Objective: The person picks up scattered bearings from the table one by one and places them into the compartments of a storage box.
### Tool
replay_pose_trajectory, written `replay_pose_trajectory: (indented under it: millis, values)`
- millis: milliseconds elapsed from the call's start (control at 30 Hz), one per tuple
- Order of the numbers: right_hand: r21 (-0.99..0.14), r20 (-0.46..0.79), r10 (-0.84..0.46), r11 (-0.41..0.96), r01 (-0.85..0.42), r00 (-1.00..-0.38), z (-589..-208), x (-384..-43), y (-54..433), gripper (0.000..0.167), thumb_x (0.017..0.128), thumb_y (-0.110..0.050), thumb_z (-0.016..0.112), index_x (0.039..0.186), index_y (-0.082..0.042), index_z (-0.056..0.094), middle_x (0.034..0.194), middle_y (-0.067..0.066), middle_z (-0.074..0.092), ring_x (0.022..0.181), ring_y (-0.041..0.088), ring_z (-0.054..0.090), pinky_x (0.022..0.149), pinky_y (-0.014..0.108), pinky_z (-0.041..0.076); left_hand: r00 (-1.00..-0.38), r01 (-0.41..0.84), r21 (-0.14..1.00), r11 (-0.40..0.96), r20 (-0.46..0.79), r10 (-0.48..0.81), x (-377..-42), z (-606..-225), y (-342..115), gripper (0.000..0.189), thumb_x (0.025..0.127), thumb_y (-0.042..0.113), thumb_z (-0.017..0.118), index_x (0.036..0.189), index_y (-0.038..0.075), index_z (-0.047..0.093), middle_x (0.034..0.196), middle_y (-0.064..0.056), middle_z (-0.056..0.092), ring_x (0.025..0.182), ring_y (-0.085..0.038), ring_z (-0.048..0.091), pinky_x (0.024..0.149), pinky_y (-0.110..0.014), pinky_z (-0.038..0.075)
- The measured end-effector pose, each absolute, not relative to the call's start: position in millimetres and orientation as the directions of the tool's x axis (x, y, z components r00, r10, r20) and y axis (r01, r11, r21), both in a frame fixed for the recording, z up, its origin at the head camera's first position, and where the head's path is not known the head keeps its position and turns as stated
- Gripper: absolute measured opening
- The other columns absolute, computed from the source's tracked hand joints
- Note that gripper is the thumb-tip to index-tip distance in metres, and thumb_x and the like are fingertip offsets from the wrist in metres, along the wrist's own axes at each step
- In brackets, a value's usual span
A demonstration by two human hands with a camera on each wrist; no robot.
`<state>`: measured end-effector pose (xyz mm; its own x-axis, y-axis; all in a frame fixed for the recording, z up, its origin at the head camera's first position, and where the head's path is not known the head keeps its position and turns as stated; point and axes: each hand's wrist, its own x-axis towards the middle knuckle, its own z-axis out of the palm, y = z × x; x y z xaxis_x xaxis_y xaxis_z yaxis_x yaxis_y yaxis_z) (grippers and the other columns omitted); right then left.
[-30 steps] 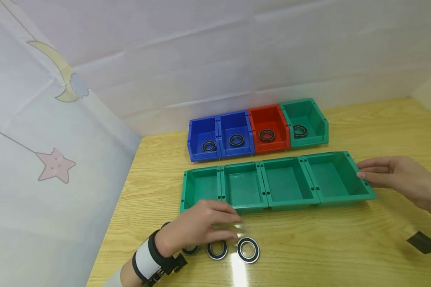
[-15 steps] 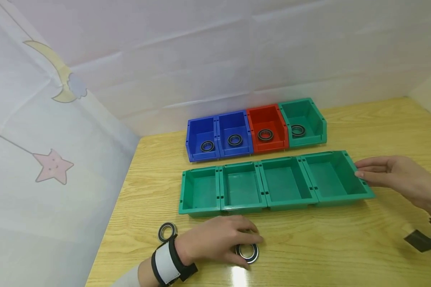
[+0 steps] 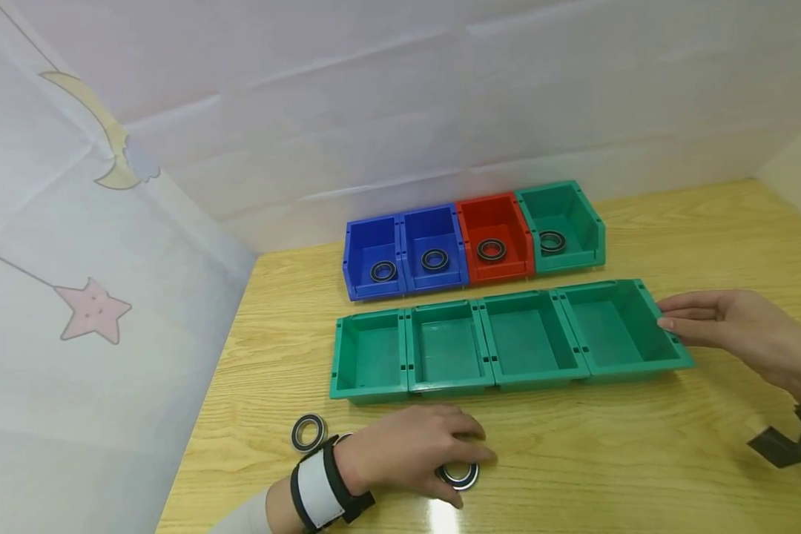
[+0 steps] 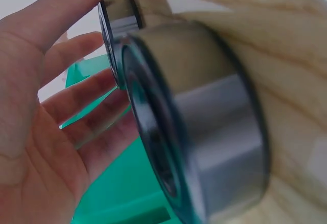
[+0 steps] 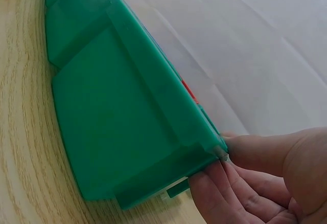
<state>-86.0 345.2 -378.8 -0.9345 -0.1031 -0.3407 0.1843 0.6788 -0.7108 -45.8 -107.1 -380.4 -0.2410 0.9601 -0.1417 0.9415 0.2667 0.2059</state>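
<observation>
In the head view, my left hand (image 3: pixel 420 449) reaches over a black-and-silver ball bearing (image 3: pixel 466 483) on the table, thumb and fingers on opposite sides of its ring. The left wrist view has that bearing (image 4: pixel 121 14) at the fingertips, while another bearing (image 4: pixel 219 127) looms large in front of the palm. My right hand (image 3: pixel 741 326) grips the right end of a row of green bins (image 3: pixel 641 368); in the right wrist view, thumb and fingers pinch the corner of the end bin (image 5: pixel 112 116). No bearing shows inside this row.
Left of my left wrist lies a bearing (image 3: pixel 297 433), with another partly hidden beside it. Behind the green row stand two blue bins (image 3: pixel 374 237), a red bin (image 3: pixel 487 215) and a green bin (image 3: pixel 554 200), each holding one bearing. A pale cloth wall (image 3: pixel 440 111) rises behind.
My left hand has moved right and down onto the rightmost loose bearing, its fingers coming around it. The right hand keeps its grip on the end bin.
</observation>
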Motion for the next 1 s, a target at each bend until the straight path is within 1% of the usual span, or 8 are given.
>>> replay_pose_trajectory:
  millis: [100,167,233,367,467,733,867,1000]
  values:
    - [-0.726,-0.332,-0.101,0.662,0.185,-0.938,-381.0,-86.7,346.2,0.062,0.101,-0.035,0.057,0.143,0.007,0.04,0.111,-0.01,0.069,0.086,-0.017,0.058,0.074,0.023,0.058,-0.226,0.941,0.22,0.258,-0.16,0.961,-44.3,-378.5,-105.9,0.06,0.083,0.06,0.07,0.136,0.035,0.058,0.133,0.01,0.059,0.123,-0.004,0.054,0.103,-0.015,0.046]
    - [-0.733,-0.333,-0.104,0.653,0.188,-0.937,-382.2,-87.2,347.0,0.062,0.101,-0.034,0.057,0.143,0.008,0.04,0.11,-0.017,0.067,0.087,-0.016,0.059,0.074,0.022,0.057,-0.223,0.94,0.222,0.259,-0.174,0.959,-43.1,-377.3,-105.6,0.059,0.084,0.057,0.072,0.137,0.035,0.058,0.133,0.01,0.059,0.122,-0.004,0.054,0.102,-0.014,0.046]
    - [-0.733,-0.337,-0.105,0.653,0.191,-0.936,-382.7,-87.7,347.7,0.062,0.101,-0.034,0.057,0.143,0.008,0.04,0.111,-0.013,0.069,0.087,-0.016,0.059,0.074,0.023,0.058,-0.223,0.94,0.221,0.261,-0.181,0.958,-42.1,-376.4,-105.2,0.056,0.084,0.052,0.074,0.136,0.036,0.058,0.133,0.01,0.059,0.121,-0.004,0.054,0.101,-0.013,0.046]
    - [-0.717,-0.35,-0.103,0.669,0.196,-0.931,-381.8,-88.2,347.6,0.064,0.101,-0.036,0.056,0.144,0.009,0.039,0.124,0.015,0.068,0.086,-0.018,0.057,0.076,0.029,0.059,-0.222,0.94,0.22,0.26,-0.186,0.957,-41.3,-375.8,-104.6,0.051,0.086,0.039,0.077,0.134,0.036,0.061,0.133,0.011,0.059,0.12,-0.003,0.054,0.098,-0.012,0.047]
    - [-0.707,-0.358,-0.102,0.679,0.198,-0.928,-380.1,-88.0,346.5,0.065,0.101,-0.037,0.056,0.145,0.008,0.039,0.129,0.023,0.064,0.086,-0.019,0.056,0.079,0.035,0.058,-0.224,0.935,0.236,0.264,-0.184,0.957,-41.6,-376.0,-104.7,0.047,0.085,0.03,0.077,0.13,0.035,0.064,0.13,0.011,0.059,0.117,-0.003,0.054,0.093,-0.011,0.047]
    - [-0.737,-0.355,-0.1,0.642,0.213,-0.93,-379.0,-84.8,346.2,0.064,0.101,-0.038,0.055,0.146,0.005,0.037,0.109,-0.023,0.062,0.089,-0.018,0.058,0.075,0.021,0.057,-0.227,0.933,0.246,0.263,-0.167,0.96,-42.1,-375.3,-104.5,0.042,0.082,0.024,0.078,0.122,0.034,0.067,0.121,0.011,0.06,0.109,-0.002,0.053,0.085,-0.008,0.045]
    - [-0.762,-0.343,-0.101,0.612,0.214,-0.934,-380.5,-85.4,345.5,0.062,0.102,-0.034,0.056,0.145,0.006,0.037,0.098,-0.035,0.058,0.089,-0.016,0.06,0.074,0.014,0.056,-0.229,0.932,0.246,0.265,-0.164,0.959,-42.3,-375.9,-104.1,0.043,0.081,0.022,0.078,0.121,0.034,0.068,0.12,0.012,0.06,0.107,-0.002,0.052,0.083,-0.008,0.045]
    - [-0.77,-0.346,-0.103,0.6,0.219,-0.933,-380.6,-85.3,344.9,0.062,0.102,-0.033,0.056,0.145,0.007,0.037,0.095,-0.037,0.057,0.089,-0.014,0.061,0.074,0.012,0.055,-0.228,0.934,0.24,0.263,-0.164,0.96,-41.9,-377.0,-103.3,0.043,0.079,0.022,0.078,0.12,0.034,0.068,0.118,0.012,0.06,0.105,-0.002,0.051,0.08,-0.008,0.043]
